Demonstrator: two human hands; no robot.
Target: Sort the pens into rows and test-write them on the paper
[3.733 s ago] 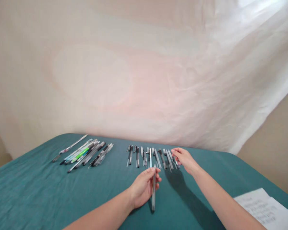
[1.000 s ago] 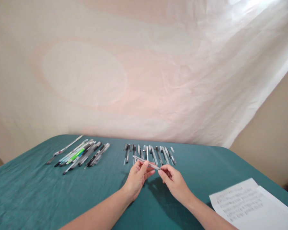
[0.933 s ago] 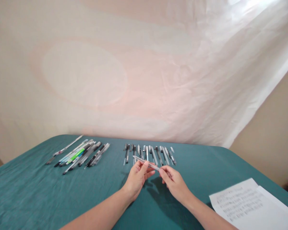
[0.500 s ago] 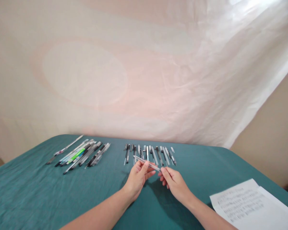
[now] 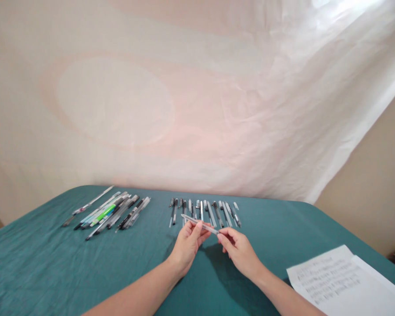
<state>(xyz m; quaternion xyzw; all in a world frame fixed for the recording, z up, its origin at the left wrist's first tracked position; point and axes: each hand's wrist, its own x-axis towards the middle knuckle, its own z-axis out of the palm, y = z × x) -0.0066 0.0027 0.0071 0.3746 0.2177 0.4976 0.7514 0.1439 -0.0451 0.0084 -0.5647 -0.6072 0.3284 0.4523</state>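
While my left hand [image 5: 185, 246] pinches a slim clear-plastic pen [image 5: 210, 228] mid-barrel, my right hand [image 5: 241, 249] nips one end | over the green cloth-covered table [image 5: 52, 263], short of the far edge | two-handed handling step, I reckon; next needs steady pinches

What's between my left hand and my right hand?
In the head view, a slim clear pen spans the gap, held by your left hand and right hand.
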